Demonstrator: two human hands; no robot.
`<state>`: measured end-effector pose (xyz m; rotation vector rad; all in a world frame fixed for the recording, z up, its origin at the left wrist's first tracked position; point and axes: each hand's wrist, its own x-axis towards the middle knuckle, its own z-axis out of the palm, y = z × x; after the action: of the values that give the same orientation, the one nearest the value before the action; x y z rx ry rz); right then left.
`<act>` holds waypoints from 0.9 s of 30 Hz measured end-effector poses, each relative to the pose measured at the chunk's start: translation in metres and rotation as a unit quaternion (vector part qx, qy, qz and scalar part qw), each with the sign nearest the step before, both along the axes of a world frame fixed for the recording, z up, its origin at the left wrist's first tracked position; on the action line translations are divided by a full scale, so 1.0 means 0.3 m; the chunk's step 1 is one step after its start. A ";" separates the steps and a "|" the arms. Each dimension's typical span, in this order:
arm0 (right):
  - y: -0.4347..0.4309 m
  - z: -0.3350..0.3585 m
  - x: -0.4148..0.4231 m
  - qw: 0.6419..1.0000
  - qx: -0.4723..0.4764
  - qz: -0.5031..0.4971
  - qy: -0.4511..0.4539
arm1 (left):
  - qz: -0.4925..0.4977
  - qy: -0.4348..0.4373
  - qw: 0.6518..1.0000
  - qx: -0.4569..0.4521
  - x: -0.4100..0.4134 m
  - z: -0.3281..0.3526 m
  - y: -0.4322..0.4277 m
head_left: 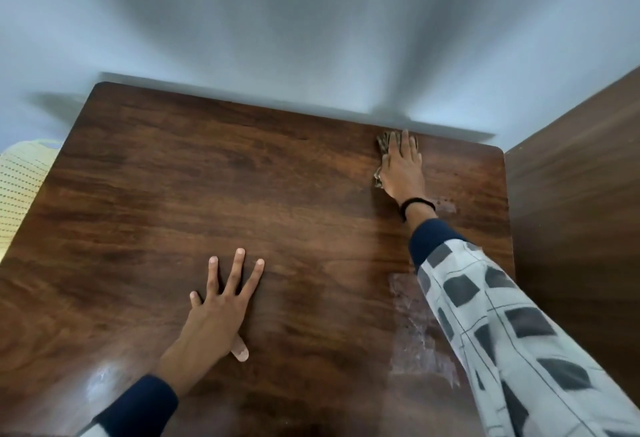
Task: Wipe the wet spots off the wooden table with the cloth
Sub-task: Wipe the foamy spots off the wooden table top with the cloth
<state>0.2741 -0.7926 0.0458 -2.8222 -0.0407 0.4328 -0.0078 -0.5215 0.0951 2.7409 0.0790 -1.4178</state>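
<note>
A dark wooden table fills the view. My right hand lies flat near the table's far right edge, pressing a brownish patterned cloth against the wood; only the cloth's left rim shows past my fingers. A whitish wet smear streaks the table's right side beside my right sleeve. A smaller wet patch sits just right of my right wrist. My left hand rests flat on the table near its middle front, fingers spread, holding nothing.
A pale wall runs along the table's far edge. A brown wooden panel stands close against the table's right side. A cream perforated object sits off the left edge. A glossy glare spot lies front left.
</note>
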 end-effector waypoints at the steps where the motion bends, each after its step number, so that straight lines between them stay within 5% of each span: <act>1: -0.002 -0.003 -0.036 1.000 0.000 0.004 -0.004 | 0.001 0.000 1.000 -0.003 0.001 0.000 0.002; 10: -0.057 -0.011 -0.950 1.000 0.020 0.005 -0.005 | 0.017 -0.009 0.999 -0.031 0.000 -0.006 0.016; 20: -0.025 -0.003 -0.421 1.000 -0.007 0.003 -0.028 | -0.003 -0.007 0.999 -0.041 -0.007 0.025 0.012; 27: -0.067 -0.019 -1.139 0.999 0.021 -0.018 -0.024 | -0.006 -0.024 0.999 -0.042 -0.010 -0.008 0.021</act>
<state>-0.0675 -0.8129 0.0401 -2.7863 -0.0079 0.3505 -0.0108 -0.5153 0.0928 2.7104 0.0027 -1.3255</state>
